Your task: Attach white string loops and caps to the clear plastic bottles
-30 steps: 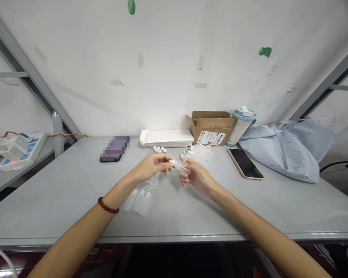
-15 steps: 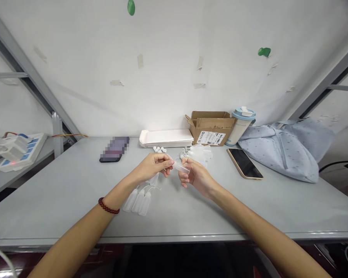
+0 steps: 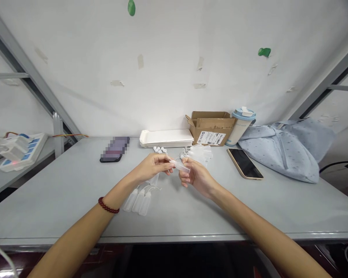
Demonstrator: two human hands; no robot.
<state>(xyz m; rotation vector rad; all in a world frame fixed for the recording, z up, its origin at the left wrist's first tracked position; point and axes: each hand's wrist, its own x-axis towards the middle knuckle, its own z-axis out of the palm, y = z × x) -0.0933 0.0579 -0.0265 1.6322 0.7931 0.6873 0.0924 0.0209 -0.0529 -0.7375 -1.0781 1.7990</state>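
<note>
My right hand is closed around a small clear plastic bottle, held above the grey table. My left hand pinches the bottle's left end, fingertips pressed together on its tip or cap. Under the left wrist lie three finished squeeze bottles with thin nozzles, side by side. A pile of clear empty bottles sits just behind my right hand. Several small white caps lie behind my left hand.
At the back stand a white paper stack, an open cardboard box and a lidded cup. A phone lies face up at right beside a blue cloth bag. A dark phone lies at left.
Almost nothing has moved. Both hands stay together on the small bottle, with only slight finger shifts at its left end.
</note>
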